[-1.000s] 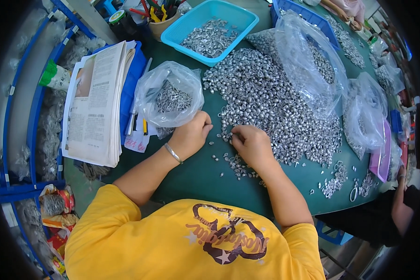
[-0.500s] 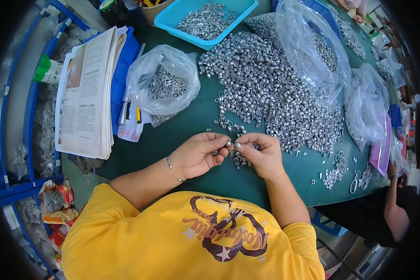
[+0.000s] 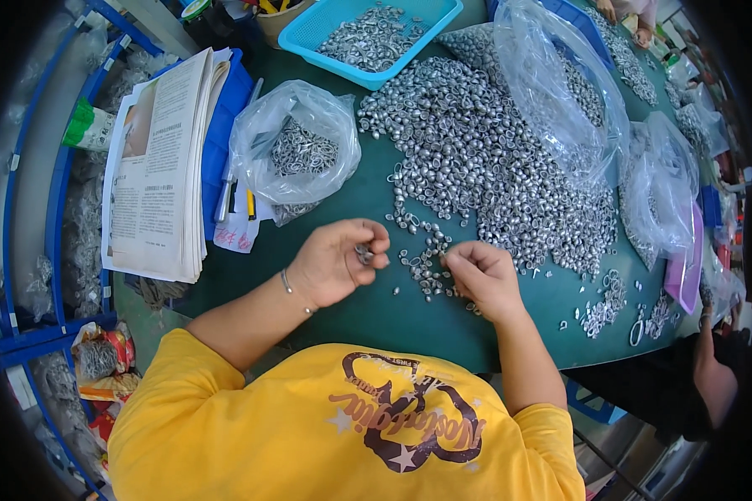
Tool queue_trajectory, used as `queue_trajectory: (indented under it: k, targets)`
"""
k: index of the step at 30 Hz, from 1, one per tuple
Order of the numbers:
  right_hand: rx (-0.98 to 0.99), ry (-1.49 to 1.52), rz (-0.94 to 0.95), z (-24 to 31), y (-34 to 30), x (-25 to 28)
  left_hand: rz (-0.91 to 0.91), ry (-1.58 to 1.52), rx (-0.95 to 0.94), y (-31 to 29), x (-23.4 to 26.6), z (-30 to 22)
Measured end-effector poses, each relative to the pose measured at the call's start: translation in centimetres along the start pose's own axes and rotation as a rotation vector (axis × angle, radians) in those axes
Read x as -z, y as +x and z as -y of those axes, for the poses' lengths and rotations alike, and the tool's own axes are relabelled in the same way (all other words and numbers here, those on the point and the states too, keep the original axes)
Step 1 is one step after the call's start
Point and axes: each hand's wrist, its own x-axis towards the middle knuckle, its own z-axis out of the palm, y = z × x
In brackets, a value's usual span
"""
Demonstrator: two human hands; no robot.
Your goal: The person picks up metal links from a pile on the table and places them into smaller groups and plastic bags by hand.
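Note:
My left hand (image 3: 332,265) is raised over the green table, its fingers curled round a few small silver metal pieces (image 3: 363,253). To its right, my right hand (image 3: 485,277) is closed in a pinch at the edge of a small scatter of silver pieces (image 3: 426,265). Whatever may be between those fingertips is too small to make out. Beyond both hands spreads a large heap of small, rounded, hollow silver metal parts (image 3: 468,159).
Left of the heap stands an open clear plastic bag (image 3: 297,150) of silver rings. Newspapers (image 3: 163,175) lie on a blue bin (image 3: 230,108). A turquoise basket (image 3: 374,77) is at the back; a clear bag (image 3: 560,92) rests on the heap. Another person's arm (image 3: 714,367) shows at right.
My hands have parted from where they met. The left moved left with silver pieces in it; the right moved slightly right and down to the small scatter.

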Motion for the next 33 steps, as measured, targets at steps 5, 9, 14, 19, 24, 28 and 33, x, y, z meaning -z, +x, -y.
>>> queue_trajectory:
  k: [5, 9, 14, 19, 24, 28, 33]
  targets:
    - [0.503, -0.992, -0.238, 0.7, 2.4, -1.6, -0.242, 1.14, -0.598, 2.8, -1.7, -1.2]
    - [0.403, -1.031, -0.157, 0.7, 2.4, -1.4, -0.123, 1.693, -0.912, 3.7, 0.1, -0.8]
    - [0.374, -1.058, -0.169, 0.9, 2.4, -1.4, -0.15, 1.731, -0.911, 3.5, -1.3, -0.3]
    - [0.398, -1.167, -0.128, 1.3, 2.3, -1.5, -0.126, 1.829, -0.95, 4.2, -1.0, -0.1]
    - [0.001, -0.472, 0.002, 2.5, 1.9, -1.1, -0.106, 1.78, -0.706, 2.5, -1.0, -0.8]
    - [-0.238, 0.304, 0.045, 2.1, 2.3, -0.3, -0.13, 1.806, -0.774, 2.3, -0.5, -0.8]
    - [-0.278, 0.633, 0.085, 1.4, 2.4, -0.1, -0.156, 1.784, -0.765, 2.4, -0.6, -1.2]
